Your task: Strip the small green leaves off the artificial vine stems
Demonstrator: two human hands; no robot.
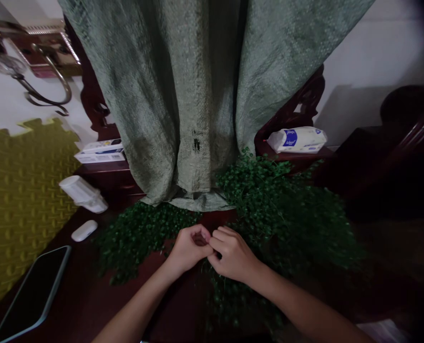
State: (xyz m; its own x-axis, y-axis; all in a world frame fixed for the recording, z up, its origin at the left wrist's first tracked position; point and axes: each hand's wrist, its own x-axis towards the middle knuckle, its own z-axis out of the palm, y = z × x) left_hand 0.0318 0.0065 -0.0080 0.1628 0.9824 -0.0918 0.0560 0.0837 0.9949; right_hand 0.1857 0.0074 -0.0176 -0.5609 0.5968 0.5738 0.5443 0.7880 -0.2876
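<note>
My left hand [192, 248] and my right hand [231, 251] meet at the fingertips over a dark red table [178, 300]. Both have curled, pinching fingers, and whatever lies between them is too small to make out. On the right, a large heap of green sprigs with small round heads [286, 209] spreads beside and below my right hand. Another green pile [140, 233] lies to the left, beyond my left wrist. A grey-green woven cloth [197, 95] hangs behind the hands, its lower edge reaching down between the two piles.
At the left are a phone [33, 290], a white oval case [84, 230], a white container [83, 193], a small box [100, 151] and a yellow foam mat [22, 200]. A tissue pack [299, 139] sits on the right ledge. A metal hook [50, 81] is at upper left.
</note>
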